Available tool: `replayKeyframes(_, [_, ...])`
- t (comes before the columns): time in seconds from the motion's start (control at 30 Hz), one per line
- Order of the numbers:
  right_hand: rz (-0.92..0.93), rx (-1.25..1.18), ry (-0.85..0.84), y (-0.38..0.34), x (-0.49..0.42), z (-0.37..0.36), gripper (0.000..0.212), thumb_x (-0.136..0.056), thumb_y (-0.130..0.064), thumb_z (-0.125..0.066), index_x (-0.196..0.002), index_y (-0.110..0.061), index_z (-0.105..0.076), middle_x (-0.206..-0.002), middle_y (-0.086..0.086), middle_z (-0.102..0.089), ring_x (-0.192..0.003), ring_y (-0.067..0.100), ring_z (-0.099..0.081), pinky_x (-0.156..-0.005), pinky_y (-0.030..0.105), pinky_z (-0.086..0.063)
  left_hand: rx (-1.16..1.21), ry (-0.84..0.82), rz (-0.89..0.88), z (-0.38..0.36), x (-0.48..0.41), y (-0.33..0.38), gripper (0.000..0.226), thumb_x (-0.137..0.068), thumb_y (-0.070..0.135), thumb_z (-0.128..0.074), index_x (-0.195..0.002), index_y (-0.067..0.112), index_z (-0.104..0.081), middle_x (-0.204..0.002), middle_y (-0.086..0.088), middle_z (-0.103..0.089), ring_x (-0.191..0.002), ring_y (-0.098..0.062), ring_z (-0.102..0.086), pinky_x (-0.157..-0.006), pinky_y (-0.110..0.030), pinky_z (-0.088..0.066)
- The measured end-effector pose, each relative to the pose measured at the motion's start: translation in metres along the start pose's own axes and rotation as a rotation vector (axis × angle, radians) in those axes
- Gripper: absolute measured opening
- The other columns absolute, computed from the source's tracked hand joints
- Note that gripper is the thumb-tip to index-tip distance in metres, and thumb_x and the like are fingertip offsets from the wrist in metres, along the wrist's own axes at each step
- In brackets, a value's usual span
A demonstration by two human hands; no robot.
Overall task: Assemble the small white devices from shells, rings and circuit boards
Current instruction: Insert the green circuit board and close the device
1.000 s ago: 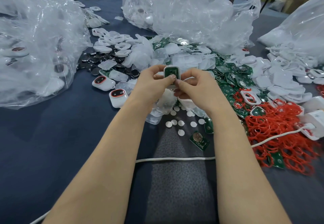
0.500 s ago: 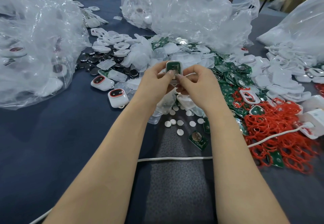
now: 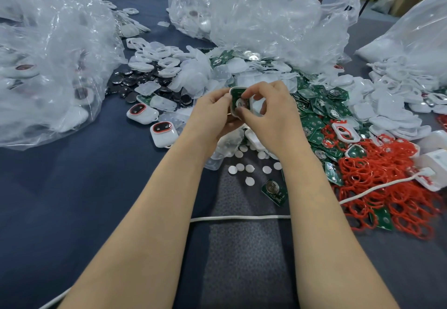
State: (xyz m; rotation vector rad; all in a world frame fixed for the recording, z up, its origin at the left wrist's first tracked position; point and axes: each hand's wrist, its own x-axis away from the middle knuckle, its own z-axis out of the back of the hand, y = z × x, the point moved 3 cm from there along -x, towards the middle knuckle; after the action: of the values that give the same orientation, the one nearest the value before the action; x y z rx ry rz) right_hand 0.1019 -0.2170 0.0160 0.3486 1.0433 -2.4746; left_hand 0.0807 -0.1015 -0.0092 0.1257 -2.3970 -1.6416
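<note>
- clear plastic bag (image 3: 48, 66) far left on the blue table cloth (image 3: 72, 187); white parts inside, blurred
- dark round discs (image 3: 135, 83) heaped just right of that bag, flat white covers (image 3: 159, 54) with cut-outs piled behind them
- finished white device (image 3: 141, 112), red ring on its face, lies on the cloth; second finished device (image 3: 161, 134) just beside it, nearer, both apart from the hands
- left hand (image 3: 210, 112): fingers curled round the left side of a white shell (image 3: 238, 88), held up off the table, mid-view
- green circuit board (image 3: 234, 95) sits in that shell, facing the camera
- right hand (image 3: 271, 115): forefinger and thumb pinch the same shell from the right, tips on the board face
- small white round stickers (image 3: 244, 168) scattered below the hands; lone board (image 3: 274, 191) just right of them; white cord (image 3: 242, 217) runs across, nearer
- green board pile (image 3: 316, 115) right of the hands
- red rings (image 3: 387, 187) heaped lower right
- loose white shells (image 3: 391, 110) far right, another bag (image 3: 416, 42) behind them
</note>
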Motion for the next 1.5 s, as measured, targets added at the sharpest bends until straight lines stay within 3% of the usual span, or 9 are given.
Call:
replayKeyframes(0.13, [0.018, 0.019, 0.011, 0.0010, -0.0012, -0.0007, 0.019, -0.084, -0.020, -0.069, -0.102, -0.016, -0.064, -0.100, -0.003, -0.044, -0.071, -0.005, -0.040, -0.073, 0.015, -0.032, -0.010, -0.003, 0.000, -0.0002, 0.0003, 0.0000, 0.024, -0.102, 0.010, -0.041, -0.100, 0.012, -0.065, -0.087, -0.005, -0.068, -0.076, -0.014, -0.065, -0.072, -0.025, -0.058])
replayKeyframes(0.4, [0.045, 0.036, 0.035, 0.0003, -0.0018, -0.0010, 0.017, -0.085, -0.019, -0.067, -0.101, -0.014, -0.065, -0.099, -0.003, -0.045, -0.083, 0.005, -0.041, -0.071, 0.014, -0.029, -0.006, -0.014, -0.004, -0.0004, 0.0009, 0.0003, 0.027, -0.102, 0.010, -0.042, -0.093, 0.013, -0.067, -0.085, -0.005, -0.069, -0.079, -0.015, -0.066, -0.074, -0.027, -0.058])
replayKeyframes(0.77, [0.058, 0.029, 0.046, 0.0001, -0.0015, -0.0013, 0.015, -0.085, -0.021, -0.067, -0.098, -0.014, -0.066, -0.097, -0.004, -0.047, -0.074, -0.002, -0.041, -0.068, 0.012, -0.029, -0.042, 0.000, -0.010, 0.0002, 0.0009, 0.0002, 0.026, -0.102, 0.009, -0.040, -0.096, 0.013, -0.065, -0.087, -0.005, -0.069, -0.079, -0.014, -0.065, -0.076, -0.027, -0.058])
replayKeyframes(1.13, [0.055, 0.017, 0.027, -0.0002, -0.0014, -0.0030, 0.015, -0.084, -0.017, -0.068, -0.098, -0.012, -0.065, -0.098, -0.003, -0.047, -0.079, 0.006, -0.041, -0.072, 0.014, -0.030, -0.006, -0.001, -0.008, -0.0005, 0.0037, 0.0024, 0.026, -0.102, 0.010, -0.041, -0.093, 0.013, -0.065, -0.088, -0.007, -0.069, -0.078, -0.016, -0.065, -0.065, -0.022, -0.058])
replayKeyframes(1.33, [0.054, 0.002, 0.009, 0.0002, -0.0011, -0.0027, 0.015, -0.085, -0.018, -0.068, -0.099, -0.013, -0.065, -0.099, -0.003, -0.049, -0.073, 0.000, -0.042, -0.075, 0.015, -0.033, -0.013, 0.009, 0.000, 0.0009, 0.0034, 0.0030, 0.026, -0.102, 0.009, -0.041, -0.093, 0.013, -0.066, -0.091, -0.008, -0.068, -0.078, -0.015, -0.065, -0.067, -0.022, -0.058])
replayKeyframes(1.4, [0.052, 0.013, -0.011, 0.0015, -0.0014, -0.0025, 0.018, -0.085, -0.019, -0.069, -0.102, -0.014, -0.064, -0.103, -0.002, -0.049, -0.077, 0.004, -0.042, -0.076, 0.016, -0.034, -0.012, 0.007, 0.005, 0.0010, 0.0032, 0.0027, 0.025, -0.102, 0.009, -0.041, -0.095, 0.012, -0.066, -0.091, -0.008, -0.069, -0.078, -0.015, -0.066, -0.065, -0.022, -0.058])
replayKeyframes(1.5, [0.056, 0.023, -0.018, 0.0030, -0.0019, -0.0030, 0.018, -0.084, -0.018, -0.069, -0.101, -0.014, -0.063, -0.102, -0.003, -0.048, -0.072, -0.003, -0.041, -0.074, 0.015, -0.031, -0.029, 0.018, 0.012, 0.0014, 0.0025, 0.0011, 0.024, -0.101, 0.008, -0.041, -0.105, 0.009, -0.065, -0.093, -0.009, -0.068, -0.076, -0.014, -0.066, -0.062, -0.021, -0.056])
